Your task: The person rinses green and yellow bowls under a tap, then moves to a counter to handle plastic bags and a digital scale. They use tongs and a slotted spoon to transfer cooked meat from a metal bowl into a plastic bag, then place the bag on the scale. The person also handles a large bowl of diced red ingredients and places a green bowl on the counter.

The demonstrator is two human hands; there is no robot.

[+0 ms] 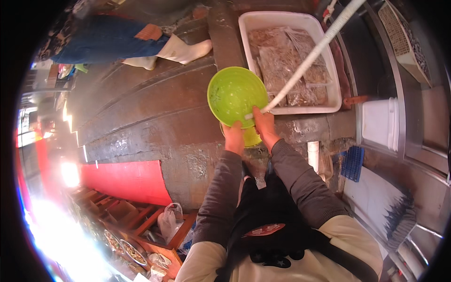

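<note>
A lime-green plastic bowl is tipped up before me, its wet inside facing my view. My left hand grips its near rim. In my right hand is the end of a white ribbed hose, its mouth lying over the bowl's near edge. Whether the right fingers also hold the rim cannot be told. Below the tilted bowl, another yellow-green vessel shows in part; most of it is hidden.
A white plastic tub of bagged brownish goods stands beyond the bowl. At upper left are another person's white boots. To the right are a white bucket, a blue plastic basket and a broom.
</note>
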